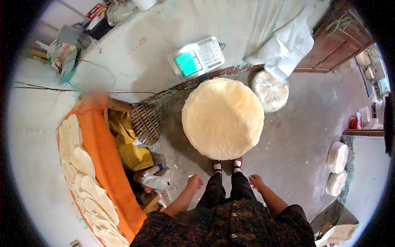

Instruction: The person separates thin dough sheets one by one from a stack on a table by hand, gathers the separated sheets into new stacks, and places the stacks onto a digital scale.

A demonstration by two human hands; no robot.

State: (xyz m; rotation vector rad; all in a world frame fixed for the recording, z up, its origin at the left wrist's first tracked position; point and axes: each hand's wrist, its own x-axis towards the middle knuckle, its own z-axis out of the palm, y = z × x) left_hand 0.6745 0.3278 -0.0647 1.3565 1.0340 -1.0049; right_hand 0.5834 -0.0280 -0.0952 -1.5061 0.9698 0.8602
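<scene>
My left hand (pixel 195 182) hangs in the air left of my legs, its fingers half curled and slightly apart, with nothing visible in it. On the other side, my right hand (pixel 256 181) hangs with its fingers curled in; I see nothing held there. Just beyond my feet stands a tall, round stack of thin pale flatbread sheets (pixel 222 118). Neither hand touches it. Behind the stack on its right, a clear plastic bag of similar round sheets (pixel 270 91) rests on the floor. What supports the stack is hidden beneath it.
A digital scale display (pixel 196 57) glows green by the wall. On the left, an orange cloth (pixel 101 160) bears overlapping pale sheets (pixel 88 181), near a woven basket (pixel 145 123). Bagged round stacks (pixel 337 157) stand at right. White plastic sheeting (pixel 288 45) hangs near a brown door (pixel 335 39).
</scene>
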